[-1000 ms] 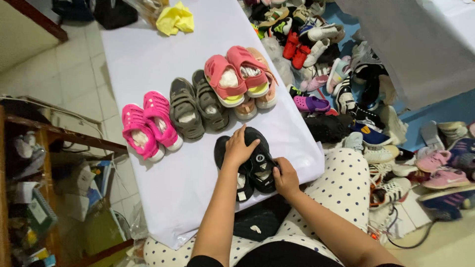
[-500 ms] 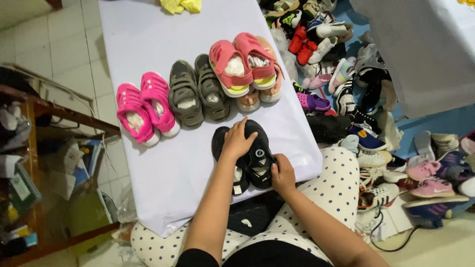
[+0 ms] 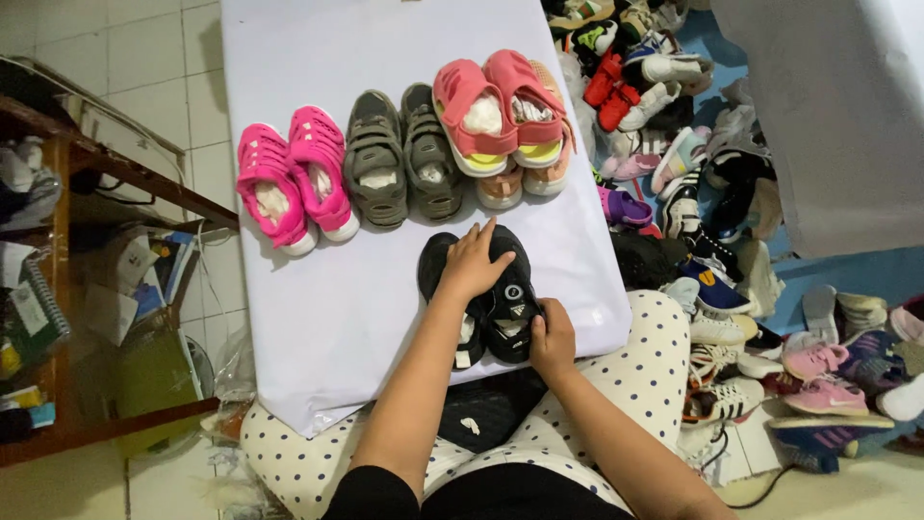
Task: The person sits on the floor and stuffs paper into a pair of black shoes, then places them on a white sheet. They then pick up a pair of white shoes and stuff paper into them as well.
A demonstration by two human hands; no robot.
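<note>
A pair of small black sandals [image 3: 508, 306] lies on a white sheet [image 3: 337, 308] near its front edge. My left hand [image 3: 474, 262] rests flat on top of the pair, fingers spread over the toes. My right hand [image 3: 552, 337] grips the heel side of the right black sandal. Beyond them stand a bright pink pair [image 3: 289, 183], a grey pair [image 3: 402, 162] and a coral pink pair [image 3: 496, 108] stacked on a paler pair.
A large heap of mixed shoes [image 3: 712, 221] covers the floor to the right. A wooden shelf [image 3: 87, 289] with papers and books stands at the left. My lap in polka-dot cloth [image 3: 664, 366] lies under the sheet's front edge.
The view has shifted slightly, so the sheet sits lower in view. My hands stay on the black sandals with barely any movement.
</note>
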